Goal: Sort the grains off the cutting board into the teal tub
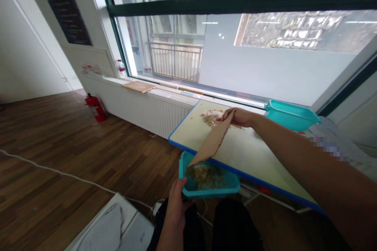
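Note:
My left hand (176, 200) grips the near left corner of a teal plastic tray (228, 186), held just below the table's blue edge. The tray holds a layer of brown grain (206, 176). My right hand (240, 117) is closed on the far end of a brown cardboard piece (213, 141), which slopes from the tabletop down over the edge into the tray. A small heap of grain and pale husk (212, 117) lies on the table just left of my right hand.
The pale table with blue rim (250, 153) stands against a white radiator (153, 111) under a large window. A second teal tray (290, 114) sits at the table's far right. A red fire extinguisher (96, 106) and a white cable (59, 171) are on the wooden floor.

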The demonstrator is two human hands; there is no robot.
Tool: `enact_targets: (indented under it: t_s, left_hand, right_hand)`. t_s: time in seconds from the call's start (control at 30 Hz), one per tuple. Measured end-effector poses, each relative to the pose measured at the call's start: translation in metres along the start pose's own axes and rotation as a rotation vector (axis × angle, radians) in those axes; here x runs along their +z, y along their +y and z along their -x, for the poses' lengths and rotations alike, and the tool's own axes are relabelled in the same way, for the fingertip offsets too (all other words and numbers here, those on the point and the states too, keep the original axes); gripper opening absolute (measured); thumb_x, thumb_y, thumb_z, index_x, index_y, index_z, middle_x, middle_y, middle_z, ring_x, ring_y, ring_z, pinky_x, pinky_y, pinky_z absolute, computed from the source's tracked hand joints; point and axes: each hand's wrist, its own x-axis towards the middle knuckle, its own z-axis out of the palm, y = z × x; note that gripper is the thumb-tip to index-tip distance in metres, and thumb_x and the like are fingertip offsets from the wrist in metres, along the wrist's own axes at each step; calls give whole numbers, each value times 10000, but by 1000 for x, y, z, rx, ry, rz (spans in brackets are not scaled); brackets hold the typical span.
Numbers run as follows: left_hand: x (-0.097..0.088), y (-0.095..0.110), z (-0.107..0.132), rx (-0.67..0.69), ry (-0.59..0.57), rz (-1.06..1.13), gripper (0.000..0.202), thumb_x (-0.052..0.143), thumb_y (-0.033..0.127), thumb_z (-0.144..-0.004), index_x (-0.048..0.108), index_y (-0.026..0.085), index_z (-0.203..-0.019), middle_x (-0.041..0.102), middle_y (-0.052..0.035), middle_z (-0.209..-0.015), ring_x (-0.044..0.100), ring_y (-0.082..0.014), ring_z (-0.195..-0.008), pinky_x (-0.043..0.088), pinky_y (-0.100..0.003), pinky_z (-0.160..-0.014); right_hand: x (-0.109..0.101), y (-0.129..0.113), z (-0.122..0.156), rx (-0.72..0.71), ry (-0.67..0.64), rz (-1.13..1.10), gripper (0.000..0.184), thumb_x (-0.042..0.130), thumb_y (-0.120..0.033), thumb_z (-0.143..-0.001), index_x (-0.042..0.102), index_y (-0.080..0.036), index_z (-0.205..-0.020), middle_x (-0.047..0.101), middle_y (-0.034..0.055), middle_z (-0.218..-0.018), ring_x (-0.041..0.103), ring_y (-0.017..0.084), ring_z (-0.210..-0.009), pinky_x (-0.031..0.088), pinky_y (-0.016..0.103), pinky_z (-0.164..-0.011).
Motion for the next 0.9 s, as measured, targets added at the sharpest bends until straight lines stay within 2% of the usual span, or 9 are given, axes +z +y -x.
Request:
enact_targets:
  t_s: [0.17, 0.3, 0.4, 0.57, 0.7, 0.9]
  left_hand:
    - [6, -7, -2, -6, 2, -25, 438, 671, 472, -810, 636, 200, -1150, 670, -105, -999, 650, -235, -824, 519, -311, -602]
    - [11, -9, 2, 5, 9, -47, 471, 679, 478, -800, 628, 200, -1176, 676, -101, -995, 653, -221, -792, 518, -300, -591]
    - [14, -11, 4, 5, -5, -52, 487, 676, 482, -802, 622, 185, -1184, 677, -102, -1001, 658, -219, -799, 523, -295, -591]
    - [17, -16, 4, 3, -9, -43, 469, 664, 462, -803, 624, 190, -1183, 672, -98, -979, 650, -219, -788, 510, -292, -571]
    - [20, -17, 6, 8, -18, -40, 448, 646, 442, -814, 630, 183, -1179, 684, -105, -1003, 653, -222, -790, 512, -299, -567]
    - [23, -18, 10, 14, -17, -37, 425, 693, 479, -773, 643, 190, -1081, 686, -86, -912, 649, -219, -759, 515, -313, -593]
  right_hand:
    - [-1, 2, 10, 8, -4, 19, 88, 678, -88, -659, 685, -164, -614, 788, 114, -903, 733, 215, -945, 543, 308, -876]
    - [1, 2, 22, -20, -16, 26, 114, 794, -187, -626, 686, -182, -590, 764, 81, -813, 732, 238, -978, 537, 342, -945]
    - [2, 3, 28, -36, -12, 26, 165, 833, -199, -582, 670, -189, -556, 726, 58, -722, 721, 257, -1031, 515, 366, -999]
    - [2, 4, 33, -26, -17, 34, 184, 851, -265, -585, 686, -183, -581, 724, 72, -727, 722, 272, -1026, 504, 407, -1026]
    - [2, 5, 38, -21, -25, 45, 225, 881, -299, -545, 687, -188, -577, 726, 66, -723, 719, 267, -1036, 513, 393, -1016]
    - [5, 4, 48, -16, -47, 72, 232, 901, -258, -527, 683, -191, -573, 732, 50, -729, 717, 260, -1044, 528, 386, -996]
